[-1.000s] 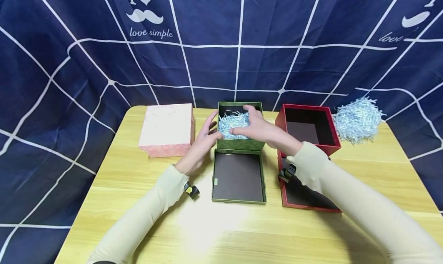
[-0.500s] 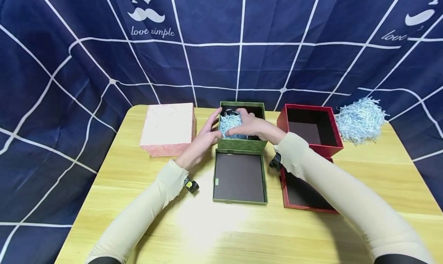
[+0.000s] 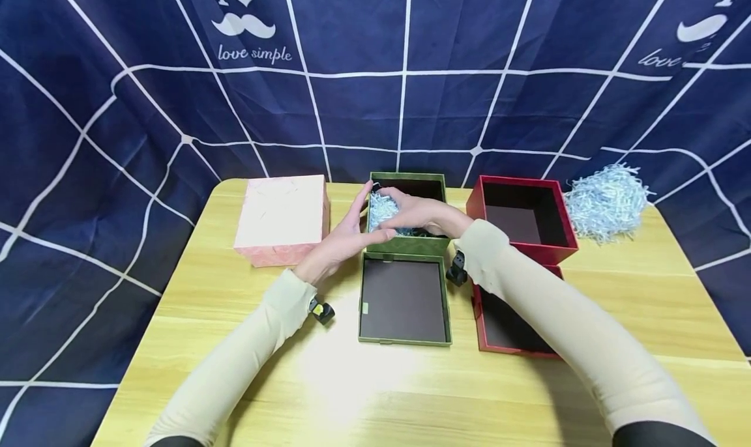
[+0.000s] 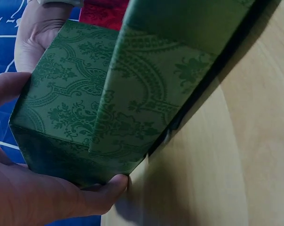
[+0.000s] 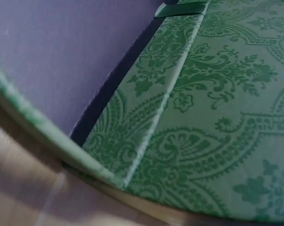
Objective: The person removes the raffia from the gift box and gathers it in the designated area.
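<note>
A green patterned box point(image 3: 411, 245) stands at the back middle, its attached lid point(image 3: 405, 300) laid open towards me with a dark lining. My left hand point(image 3: 337, 245) grips its left side, thumb by the front rim. In the left wrist view, the thumb and fingers of the left hand point(image 4: 34, 193) lie against the green box point(image 4: 67, 84) on two sides. Reaching in over the front wall, my right hand point(image 3: 425, 214) curls round pale blue shredded paper point(image 3: 381, 214) gathered at the box's left. The right wrist view has only the green box point(image 5: 226, 108) and lid.
To the left sits a closed pink box point(image 3: 281, 212). A red box point(image 3: 522, 222) stands open on the right, its red lid point(image 3: 510, 317) partly under my right sleeve. Beyond it lies a loose heap of blue shredded paper point(image 3: 607, 202). Blue gridded cloth point(image 3: 352, 108) hangs behind the table.
My right hand has moved left inside the green box, drawing the shredded paper towards its left wall. The left hand stays at the box, its thumb reaching further right along the front rim.
</note>
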The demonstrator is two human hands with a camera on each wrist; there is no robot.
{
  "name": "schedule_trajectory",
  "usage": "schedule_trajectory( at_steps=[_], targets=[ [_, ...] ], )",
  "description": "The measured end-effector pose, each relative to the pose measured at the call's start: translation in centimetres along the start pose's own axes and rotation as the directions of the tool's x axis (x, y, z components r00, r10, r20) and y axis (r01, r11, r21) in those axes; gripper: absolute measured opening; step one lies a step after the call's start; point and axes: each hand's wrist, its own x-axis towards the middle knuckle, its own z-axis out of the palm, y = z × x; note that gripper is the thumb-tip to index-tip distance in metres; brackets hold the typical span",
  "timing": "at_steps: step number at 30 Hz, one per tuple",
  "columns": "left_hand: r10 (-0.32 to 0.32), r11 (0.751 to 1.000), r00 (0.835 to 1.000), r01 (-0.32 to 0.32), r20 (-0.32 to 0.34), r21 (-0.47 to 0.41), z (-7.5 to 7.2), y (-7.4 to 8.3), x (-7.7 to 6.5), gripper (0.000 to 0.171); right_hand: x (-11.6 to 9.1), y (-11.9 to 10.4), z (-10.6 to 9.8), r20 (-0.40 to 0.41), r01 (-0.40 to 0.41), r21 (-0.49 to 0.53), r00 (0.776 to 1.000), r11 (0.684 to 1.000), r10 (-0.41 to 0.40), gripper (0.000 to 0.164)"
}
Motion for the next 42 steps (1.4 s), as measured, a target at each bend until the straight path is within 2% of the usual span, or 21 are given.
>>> schedule_trajectory(
  at_steps=[6,13,20,26,29,34,42],
  targets=[
    [-0.034,0.999,0.999,0.034,-0.005,0.033,-0.2,0.1,0.3,0.117,0.1,0.0,0.0,0.079,0.011,0.051,0.997,0.999,-0.015,0.106],
    [-0.068,0.998,0.997,0.068,-0.021,-0.007,-0.1,0.5,0.4,0.119,0.4,0.1,-0.2,0.131,0.018,0.109,0.991,0.994,-0.032,0.095],
    [-0.064,0.998,0.997,0.064,-0.036,0.008,0.3,0.5,0.8,0.122,0.6,0.4,-0.3,0.146,-0.007,0.071,0.989,0.997,-0.003,0.114],
    [-0.059,0.995,0.997,0.063,-0.053,0.084,0.7,0.6,1.1,0.131,0.7,0.6,-0.1,0.128,0.022,0.088,0.991,0.996,-0.033,0.096],
    [-0.049,0.996,0.997,0.053,-0.052,0.073,0.7,0.7,1.2,0.133,0.7,0.6,0.0,0.11,0.043,0.09,0.993,0.995,-0.053,0.092],
    [-0.059,0.998,0.997,0.061,-0.04,0.034,0.8,0.8,1.3,0.132,0.6,0.6,0.1,0.057,0.061,0.153,0.996,0.986,-0.071,0.087],
    [-0.06,0.995,0.997,0.064,-0.053,0.074,1.0,0.7,1.4,0.132,0.1,0.7,-0.1,-0.03,0.134,0.219,0.991,0.967,-0.13,0.074]
  ],
)
